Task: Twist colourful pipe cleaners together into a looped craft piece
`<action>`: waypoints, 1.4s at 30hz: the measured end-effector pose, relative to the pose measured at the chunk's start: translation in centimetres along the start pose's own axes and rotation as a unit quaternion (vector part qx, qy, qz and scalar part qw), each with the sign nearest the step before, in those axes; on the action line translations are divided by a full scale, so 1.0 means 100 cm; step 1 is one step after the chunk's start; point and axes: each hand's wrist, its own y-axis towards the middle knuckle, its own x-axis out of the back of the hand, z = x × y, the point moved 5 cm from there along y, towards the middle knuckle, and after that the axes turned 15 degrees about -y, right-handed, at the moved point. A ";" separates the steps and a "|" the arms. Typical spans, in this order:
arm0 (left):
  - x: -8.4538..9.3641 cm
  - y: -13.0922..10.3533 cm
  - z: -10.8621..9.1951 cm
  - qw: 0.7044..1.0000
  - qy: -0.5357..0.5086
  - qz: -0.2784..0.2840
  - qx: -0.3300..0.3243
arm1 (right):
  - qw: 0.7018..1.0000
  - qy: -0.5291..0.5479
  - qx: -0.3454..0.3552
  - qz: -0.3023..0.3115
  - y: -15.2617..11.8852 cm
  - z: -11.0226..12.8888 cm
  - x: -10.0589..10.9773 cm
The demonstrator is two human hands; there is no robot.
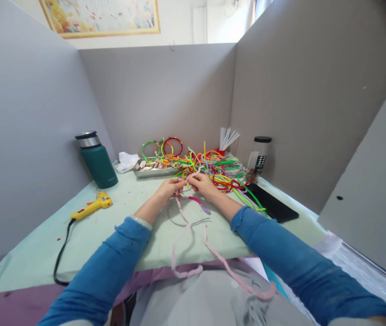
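Pipe cleaner (179,206), pale pink, is trailing from the left hand (168,189) across the worktop (128,197) and over its near edge, while the fingers of that hand and the right hand (202,184) are pinching it close together. Probably it is behaving as light, fuzzy, bendable wire, favouring fingertip holds beside the bend.

Both hands (186,184) pinching pale pink fuzzy strand (182,212) above table (138,194)
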 end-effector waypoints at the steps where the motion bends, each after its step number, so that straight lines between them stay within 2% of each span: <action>1: -0.001 0.000 0.000 1.000 -0.007 0.019 0.002 | 1.000 0.012 -0.004 0.007 0.000 -0.001 -0.001; 5: -0.003 -0.002 0.001 0.997 -0.025 0.078 0.012 | 0.997 0.057 -0.033 0.044 -0.001 -0.003 -0.004; 10: -0.004 -0.003 0.001 0.997 -0.017 0.078 0.023 | 0.997 0.063 -0.040 0.036 -0.001 -0.003 -0.003; 14: -0.001 0.000 0.003 0.999 0.027 0.029 0.021 | 0.999 0.031 0.009 0.029 -0.002 0.003 -0.003; 18: 0.004 0.003 0.003 0.997 0.052 -0.047 0.007 | 0.994 -0.035 0.072 0.078 -0.008 0.016 -0.008; 22: 0.005 0.001 -0.002 0.997 0.014 -0.079 -0.016 | 0.994 -0.038 0.076 0.072 -0.011 0.020 -0.005; 24: 0.005 0.001 -0.004 0.997 -0.011 -0.068 -0.027 | 0.996 -0.014 0.059 0.071 -0.009 0.017 -0.002; 27: 0.002 -0.001 -0.006 0.998 -0.046 -0.023 -0.033 | 0.996 0.032 0.021 0.081 -0.006 0.009 0.001; 30: -0.003 -0.004 -0.009 0.997 -0.060 0.036 -0.032 | 0.996 0.079 -0.021 0.045 -0.002 -0.001 0.005; 33: -0.009 -0.008 -0.011 0.995 -0.044 0.085 -0.027 | 0.996 0.077 -0.039 0.023 0.000 -0.006 0.006; 38: -0.013 -0.008 -0.004 0.992 0.004 0.128 0.016 | 0.999 0.046 -0.018 -0.002 0.000 0.003 0.009; 42: -0.008 -0.004 0.001 0.993 0.044 0.101 0.045 | 0.998 0.061 0.026 -0.021 0.000 0.015 0.014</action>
